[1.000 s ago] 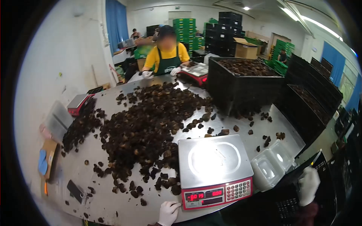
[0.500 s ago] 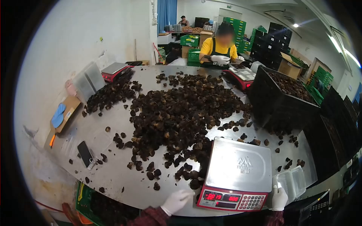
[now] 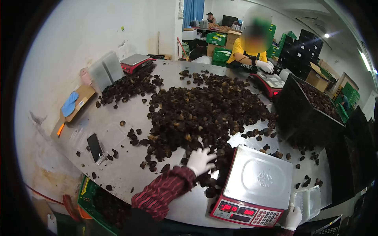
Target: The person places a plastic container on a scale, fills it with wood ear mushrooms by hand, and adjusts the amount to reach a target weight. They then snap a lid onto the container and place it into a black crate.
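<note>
My left hand, in a white glove, reaches over the near edge of a heap of small dark brown pieces that look like mushroom caps. Its fingers are spread, with nothing seen in them. My right hand, also gloved, grips the near left edge of a clear plastic box with an open lid; some fingers are hidden. Between my hands stands a red scale with a bare metal plate. Its display seems to read -0.019.
A co-worker stands across the metal table at a second scale. A black crate of dark pieces stands right. Left are a phone, clear boxes, another scale and a green crate below.
My left hand has moved forward from the table's front edge to the heap, and its fingers have spread. My right hand stays at the plastic box. The view has shifted slightly.
</note>
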